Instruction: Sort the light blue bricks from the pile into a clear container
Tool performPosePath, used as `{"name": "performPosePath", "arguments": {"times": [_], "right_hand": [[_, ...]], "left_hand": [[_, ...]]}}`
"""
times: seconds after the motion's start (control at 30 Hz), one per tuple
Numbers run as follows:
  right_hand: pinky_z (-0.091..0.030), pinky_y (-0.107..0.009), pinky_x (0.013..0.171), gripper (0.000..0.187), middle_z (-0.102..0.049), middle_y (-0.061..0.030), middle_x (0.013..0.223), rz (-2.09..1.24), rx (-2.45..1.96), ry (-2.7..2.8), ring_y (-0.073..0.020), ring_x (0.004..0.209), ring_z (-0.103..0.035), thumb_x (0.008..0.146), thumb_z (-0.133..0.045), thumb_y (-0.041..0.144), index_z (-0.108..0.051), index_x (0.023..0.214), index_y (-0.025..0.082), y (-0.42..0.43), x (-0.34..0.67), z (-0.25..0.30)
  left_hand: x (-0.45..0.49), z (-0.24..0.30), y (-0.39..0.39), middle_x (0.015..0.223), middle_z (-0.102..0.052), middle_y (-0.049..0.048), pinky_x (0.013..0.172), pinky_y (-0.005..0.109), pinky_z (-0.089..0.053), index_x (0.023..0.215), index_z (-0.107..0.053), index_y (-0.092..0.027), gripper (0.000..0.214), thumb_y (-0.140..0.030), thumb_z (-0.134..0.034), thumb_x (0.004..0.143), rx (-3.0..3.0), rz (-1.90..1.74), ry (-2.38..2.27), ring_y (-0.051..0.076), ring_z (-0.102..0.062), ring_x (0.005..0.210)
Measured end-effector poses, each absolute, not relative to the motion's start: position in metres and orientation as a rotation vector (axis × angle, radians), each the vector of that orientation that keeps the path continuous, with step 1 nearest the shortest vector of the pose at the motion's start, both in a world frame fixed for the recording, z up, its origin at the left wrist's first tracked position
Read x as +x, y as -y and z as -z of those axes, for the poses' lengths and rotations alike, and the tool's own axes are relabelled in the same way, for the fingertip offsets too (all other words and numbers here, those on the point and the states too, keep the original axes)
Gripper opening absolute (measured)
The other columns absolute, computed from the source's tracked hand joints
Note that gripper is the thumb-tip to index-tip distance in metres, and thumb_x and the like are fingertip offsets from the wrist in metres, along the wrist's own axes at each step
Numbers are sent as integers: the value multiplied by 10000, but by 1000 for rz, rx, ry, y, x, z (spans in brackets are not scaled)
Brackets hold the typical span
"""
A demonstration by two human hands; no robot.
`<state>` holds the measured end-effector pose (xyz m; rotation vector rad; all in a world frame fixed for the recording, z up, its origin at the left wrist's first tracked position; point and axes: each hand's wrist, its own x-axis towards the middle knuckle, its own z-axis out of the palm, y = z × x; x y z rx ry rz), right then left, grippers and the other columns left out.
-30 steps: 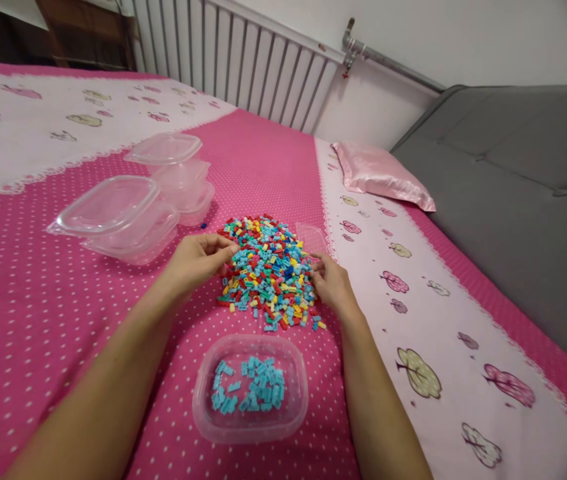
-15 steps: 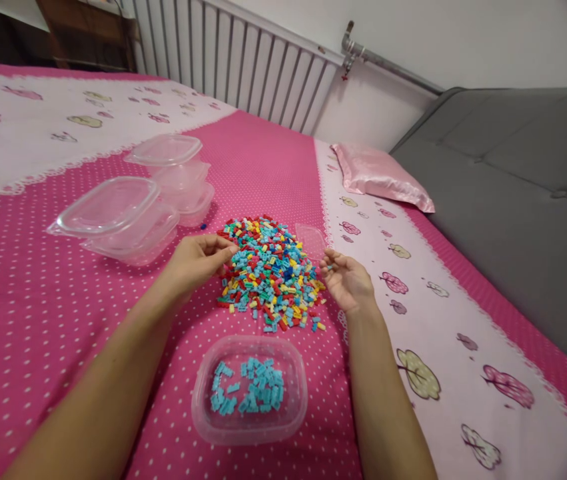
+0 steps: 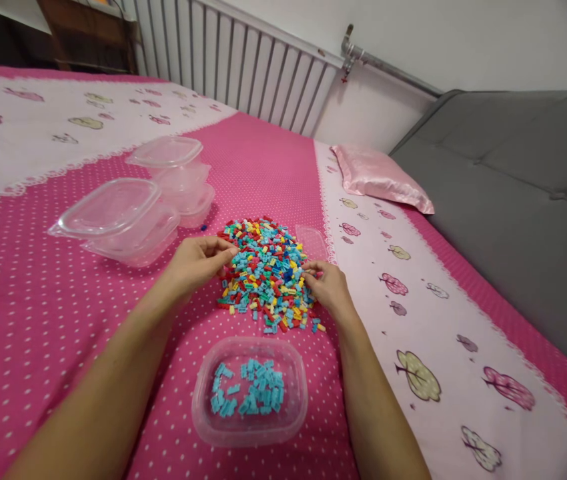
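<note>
A heap of small coloured bricks [image 3: 266, 270], blue, red, yellow and green, lies on the pink dotted bedspread [image 3: 38, 313]. My left hand [image 3: 196, 260] rests at the heap's left edge, fingers curled in a pinch at the bricks. My right hand [image 3: 328, 287] lies palm down at the heap's right edge, fingertips pressed together among the bricks. What either pinch holds is too small to see. In front of the heap, between my forearms, a clear tub [image 3: 203, 417] holds several light blue bricks [image 3: 251, 393].
Clear lidded tubs [image 3: 118, 220] and a second stack [image 3: 181, 170] stand at the left. A loose clear lid [image 3: 312, 241] lies behind the heap. A pink pillow [image 3: 381, 177], a grey sofa [image 3: 513, 187] and a white radiator [image 3: 243, 60] are beyond.
My right hand, turned palm up and lifted off the heap half a second ago, has turned palm down and returned to the heap's right edge. The left hand has stayed put.
</note>
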<state>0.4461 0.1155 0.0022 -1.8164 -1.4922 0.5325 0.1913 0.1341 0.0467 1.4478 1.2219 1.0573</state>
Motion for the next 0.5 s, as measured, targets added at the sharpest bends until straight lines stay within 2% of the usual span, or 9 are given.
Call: {"name": "performPosePath", "arguments": {"times": [0.17, 0.37, 0.43, 0.5], "right_hand": [[-438, -258, 584, 118, -646, -10, 741, -693, -1721, 1303, -145, 648, -569, 673, -605, 241, -651, 771, 196, -117, 447, 3], [-415, -156, 454, 162, -610, 29, 674, -1253, -1255, 777, -62, 525, -520, 645, -713, 193, -588, 746, 176, -112, 445, -19], [-478, -141, 509, 103, -637, 4, 695, -1344, -1129, 577, -71, 597, -587, 682, -657, 118, -575, 715, 169, -113, 445, -26], [-553, -173, 646, 98, -665, -32, 733, -1387, -1034, 407, -108, 744, -655, 713, -560, 69, -570, 709, 167, -113, 446, -32]], "left_hand": [[190, -46, -134, 521, -576, -19, 476, 207, -388, 680, -641, -145, 301, -429, -690, 593, 1448, -1059, -1210, 92, -497, 465], [191, -47, -134, 525, -577, -13, 463, 206, -377, 683, -639, -144, 317, -446, -685, 595, 1458, -1048, -1227, 95, -494, 468], [191, -47, -135, 526, -575, -13, 467, 210, -382, 684, -637, -147, 321, -452, -686, 597, 1463, -1044, -1227, 96, -493, 467], [190, -46, -135, 524, -573, -13, 470, 212, -385, 685, -637, -147, 323, -454, -687, 598, 1466, -1045, -1226, 97, -493, 466]]}}
